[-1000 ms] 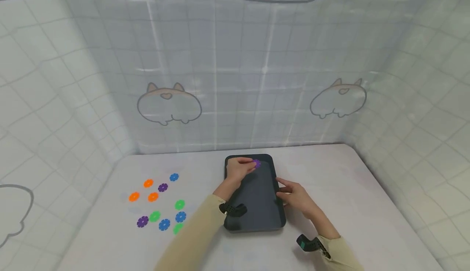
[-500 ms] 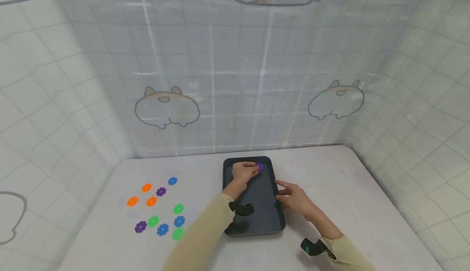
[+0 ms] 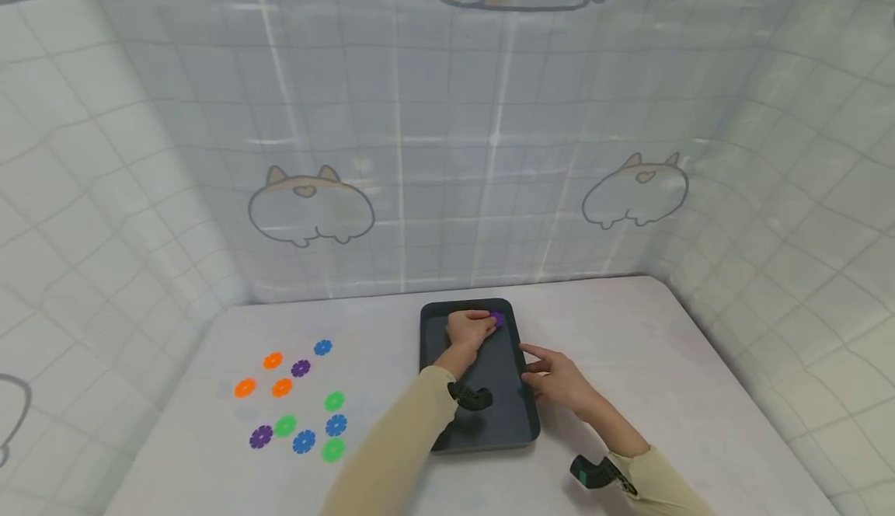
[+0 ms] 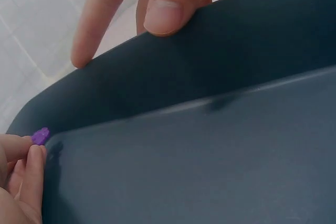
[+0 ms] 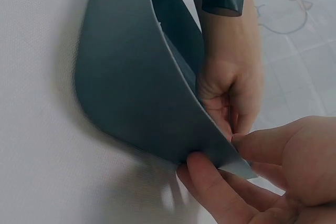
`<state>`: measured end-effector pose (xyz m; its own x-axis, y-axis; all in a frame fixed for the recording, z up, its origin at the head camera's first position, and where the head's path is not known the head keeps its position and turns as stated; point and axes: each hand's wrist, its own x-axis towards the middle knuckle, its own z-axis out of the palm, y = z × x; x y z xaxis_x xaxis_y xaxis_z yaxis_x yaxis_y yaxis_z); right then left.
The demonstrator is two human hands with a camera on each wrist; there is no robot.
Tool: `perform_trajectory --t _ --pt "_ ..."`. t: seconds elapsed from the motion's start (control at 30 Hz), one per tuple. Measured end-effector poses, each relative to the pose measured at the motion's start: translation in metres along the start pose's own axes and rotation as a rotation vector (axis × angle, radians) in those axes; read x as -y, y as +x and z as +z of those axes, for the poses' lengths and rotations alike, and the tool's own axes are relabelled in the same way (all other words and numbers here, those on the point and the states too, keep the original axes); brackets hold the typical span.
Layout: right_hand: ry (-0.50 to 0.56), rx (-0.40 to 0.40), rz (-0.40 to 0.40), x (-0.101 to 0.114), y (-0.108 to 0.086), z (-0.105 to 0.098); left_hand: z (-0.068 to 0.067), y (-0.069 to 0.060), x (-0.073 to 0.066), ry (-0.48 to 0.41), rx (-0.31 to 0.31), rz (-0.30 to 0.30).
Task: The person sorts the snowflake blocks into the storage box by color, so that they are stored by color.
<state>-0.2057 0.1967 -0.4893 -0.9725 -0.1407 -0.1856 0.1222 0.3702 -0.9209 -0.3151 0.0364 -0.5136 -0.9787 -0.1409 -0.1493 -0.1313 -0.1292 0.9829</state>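
Observation:
My left hand [image 3: 470, 332] pinches a purple notched plastic disc [image 3: 497, 319] between thumb and fingertips, inside the far right corner of a dark grey tray [image 3: 499, 415]. The same disc [image 4: 40, 136] shows in the left wrist view beside the corner wall. On the tray's right side, my right hand [image 3: 559, 380] holds the rim. In the right wrist view its thumb lies at the rim, with other fingers [image 5: 205, 174] against the outer wall. Left of the tray, loose discs in orange [image 3: 245, 388], green [image 3: 334, 401], blue [image 3: 304, 442] and purple [image 3: 261, 437] lie flat.
Everything stands on a white tabletop [image 3: 629, 329]. Pale curtains with a grid pattern [image 3: 447, 151] hang behind it and along both sides. A dark wrist camera [image 3: 470, 397] sits on the left wrist, another [image 3: 594, 471] on the right.
The left hand has moved slightly right and lower into the tray's far right corner with the purple disc. My right hand keeps its place at the rim. The head view has shifted a little.

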Motion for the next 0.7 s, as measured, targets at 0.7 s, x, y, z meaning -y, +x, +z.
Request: perform_trajectory --t 0.7 --pt "-0.007 0.004 -0.019 -0.0021 -0.0004 -0.0006 0.0072 0.0065 0.0095 0.185 -0.037 0.089"
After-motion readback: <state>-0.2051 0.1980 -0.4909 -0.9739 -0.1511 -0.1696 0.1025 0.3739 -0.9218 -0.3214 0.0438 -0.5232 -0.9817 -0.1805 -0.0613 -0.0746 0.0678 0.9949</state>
